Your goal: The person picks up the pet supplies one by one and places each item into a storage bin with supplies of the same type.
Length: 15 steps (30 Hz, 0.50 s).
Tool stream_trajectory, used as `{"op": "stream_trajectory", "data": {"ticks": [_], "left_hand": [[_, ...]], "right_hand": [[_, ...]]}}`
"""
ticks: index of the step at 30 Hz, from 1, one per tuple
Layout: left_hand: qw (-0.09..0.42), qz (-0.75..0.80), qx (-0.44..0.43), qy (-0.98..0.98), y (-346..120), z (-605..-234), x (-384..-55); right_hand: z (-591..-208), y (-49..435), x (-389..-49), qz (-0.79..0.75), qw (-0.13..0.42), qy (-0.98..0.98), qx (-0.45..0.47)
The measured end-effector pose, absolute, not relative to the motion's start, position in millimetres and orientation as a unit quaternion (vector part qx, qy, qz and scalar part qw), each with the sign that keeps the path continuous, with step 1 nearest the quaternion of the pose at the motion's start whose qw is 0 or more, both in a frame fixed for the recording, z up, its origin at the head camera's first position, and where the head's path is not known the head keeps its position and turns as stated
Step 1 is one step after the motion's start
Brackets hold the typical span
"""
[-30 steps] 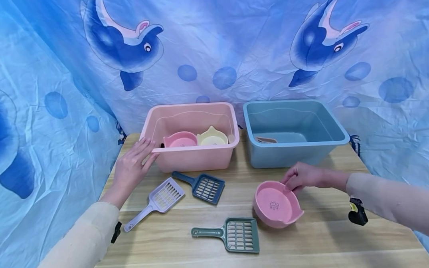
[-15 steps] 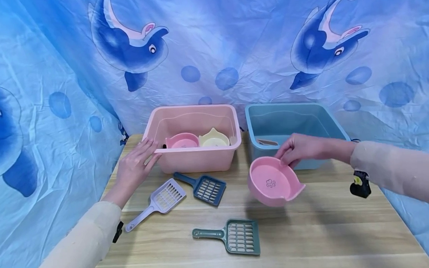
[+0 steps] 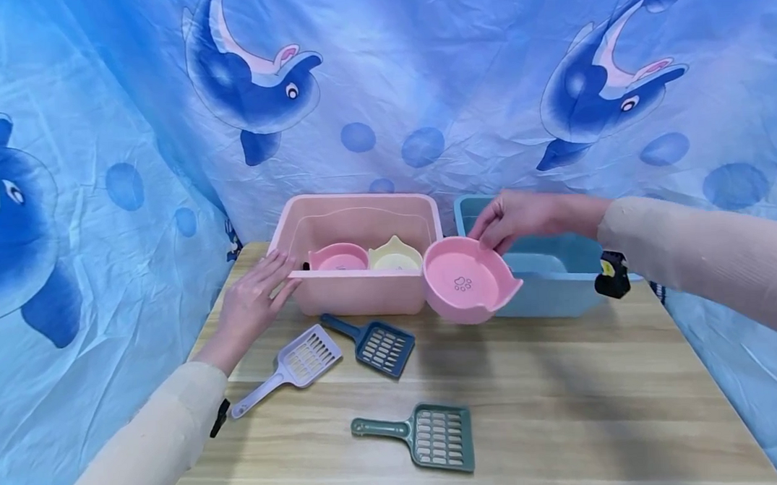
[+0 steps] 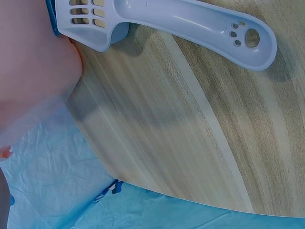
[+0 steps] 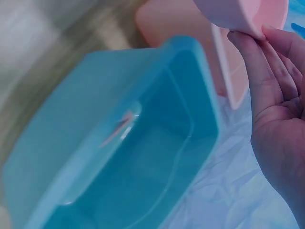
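Note:
A pink cat-eared pet bowl (image 3: 463, 279) with a paw print inside is held aloft, tilted, in front of the gap between the two bins. My right hand (image 3: 514, 219) pinches its rim between thumb and fingers; the right wrist view shows the same grip on the bowl (image 5: 248, 14). My left hand (image 3: 257, 295) rests with extended fingers on the front left corner of the pink bin (image 3: 358, 294). Inside that bin sit another pink bowl (image 3: 338, 258) and a cream bowl (image 3: 396, 257).
A blue bin (image 3: 547, 297) stands right of the pink one; a small brownish object (image 5: 118, 129) lies inside. On the wooden table (image 3: 565, 408) are a lilac slotted litter scoop (image 3: 296, 362), a navy one (image 3: 376, 344) and a green one (image 3: 429, 436).
My right hand has lifted the pink bowl off the table and carried it up, back and leftward toward the bins. My left hand stays at the pink bin's corner.

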State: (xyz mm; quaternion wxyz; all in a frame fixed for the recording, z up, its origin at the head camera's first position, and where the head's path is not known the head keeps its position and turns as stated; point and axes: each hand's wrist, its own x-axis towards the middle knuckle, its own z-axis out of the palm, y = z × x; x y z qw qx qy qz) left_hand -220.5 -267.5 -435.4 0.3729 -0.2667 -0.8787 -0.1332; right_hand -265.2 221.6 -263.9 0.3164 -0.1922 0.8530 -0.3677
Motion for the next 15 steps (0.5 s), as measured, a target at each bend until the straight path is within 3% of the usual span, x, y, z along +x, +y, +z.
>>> {"op": "stream_trajectory", "data": {"ticks": [15], "left_hand": [[0.381,-0.118,-0.272,-0.876,-268,-437,-222]], "right_hand": [[-242,164,-336,-0.316,0.301,0.867,-0.241]]}}
